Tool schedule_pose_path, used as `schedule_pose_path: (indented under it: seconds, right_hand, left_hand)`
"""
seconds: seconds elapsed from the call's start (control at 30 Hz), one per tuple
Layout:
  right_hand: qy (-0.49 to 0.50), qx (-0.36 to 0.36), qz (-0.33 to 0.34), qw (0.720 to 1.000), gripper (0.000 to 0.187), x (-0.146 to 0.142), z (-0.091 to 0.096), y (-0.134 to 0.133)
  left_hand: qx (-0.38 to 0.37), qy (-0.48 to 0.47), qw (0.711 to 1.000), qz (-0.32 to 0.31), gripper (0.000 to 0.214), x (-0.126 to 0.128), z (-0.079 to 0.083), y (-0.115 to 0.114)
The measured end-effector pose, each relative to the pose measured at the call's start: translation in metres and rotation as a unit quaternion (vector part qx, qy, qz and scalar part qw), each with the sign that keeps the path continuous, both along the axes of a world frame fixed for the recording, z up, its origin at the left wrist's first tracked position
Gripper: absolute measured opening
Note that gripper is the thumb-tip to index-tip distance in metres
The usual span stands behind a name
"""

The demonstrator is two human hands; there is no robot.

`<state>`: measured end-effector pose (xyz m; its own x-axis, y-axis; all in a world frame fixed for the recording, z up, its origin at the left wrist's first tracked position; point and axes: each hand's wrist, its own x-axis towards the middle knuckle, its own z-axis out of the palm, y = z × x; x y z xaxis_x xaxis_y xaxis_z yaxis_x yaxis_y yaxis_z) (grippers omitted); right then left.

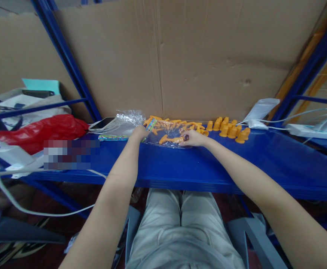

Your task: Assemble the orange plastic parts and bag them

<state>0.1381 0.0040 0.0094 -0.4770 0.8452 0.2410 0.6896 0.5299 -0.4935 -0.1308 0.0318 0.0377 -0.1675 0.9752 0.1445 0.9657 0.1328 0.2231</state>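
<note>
My left hand (140,133) is closed on the edge of a clear plastic bag (159,141) with a colourful printed strip (151,124). The bag lies stretched to the right, toward my other hand. My right hand (195,138) has its fingers closed round the end of an orange plastic piece (167,139), with a small dark part at the fingertips. That piece appears to be within the clear film, though the bag's mouth is hard to make out. Behind both hands lies a heap of branching orange pieces (177,123). Several orange cups (225,130) stand to the right.
A stack of clear bags (113,137) and a phone (104,123) lie left of my hands on the blue shelf (174,164). Farther left are a red bag (45,130) and a white cable (26,209). Cardboard (197,56) stands behind; a power strip (315,130) is at right.
</note>
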Motion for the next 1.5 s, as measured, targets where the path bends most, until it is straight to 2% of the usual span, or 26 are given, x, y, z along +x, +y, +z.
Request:
schedule_pose_path:
  seconds: [0.1, 0.2, 0.4, 0.67, 0.83, 1.0, 1.2, 1.4, 1.5]
  right_hand:
    - [0.057, -0.012, 0.014, 0.998, 0.023, -0.002, -0.005, 0.005]
    - [0.135, -0.056, 0.018, 0.989, 0.024, -0.007, -0.009, 0.008]
    - [0.283, -0.150, 0.015, 0.947, 0.029, -0.018, -0.011, 0.008]
    - [0.344, -0.216, 0.023, 0.914, 0.028, -0.023, -0.013, 0.004]
    - [0.363, -0.232, 0.027, 0.902, 0.027, -0.028, -0.011, 0.003]
    - [0.352, -0.220, 0.005, 0.910, 0.024, -0.035, -0.014, 0.002]
    - [0.282, -0.152, -0.059, 0.945, 0.019, -0.042, -0.012, -0.002]
    - [0.232, -0.154, -0.037, 0.960, 0.014, -0.048, -0.009, -0.006]
    - [0.228, -0.142, -0.052, 0.962, 0.018, -0.053, -0.011, -0.004]
  left_hand:
    - [-0.038, 0.013, 0.999, 0.001, 0.034, 0.001, 0.003, -0.002]
    - [-0.045, 0.008, 0.999, -0.001, 0.031, 0.002, 0.003, -0.001]
    - [-0.052, -0.033, 0.998, 0.011, 0.029, 0.000, -0.002, 0.003]
    - [-0.054, -0.028, 0.998, 0.013, 0.029, -0.002, -0.004, 0.006]
    - [-0.040, 0.032, 0.999, 0.015, 0.030, -0.005, -0.005, 0.011]
    - [-0.027, 0.058, 0.998, 0.010, 0.038, -0.008, -0.005, 0.014]
    - [-0.016, 0.061, 0.997, 0.034, 0.037, -0.008, -0.007, 0.013]
    - [-0.021, 0.066, 0.997, 0.027, 0.033, -0.007, -0.005, 0.012]
    - [-0.031, 0.066, 0.997, 0.025, 0.032, -0.007, -0.004, 0.013]
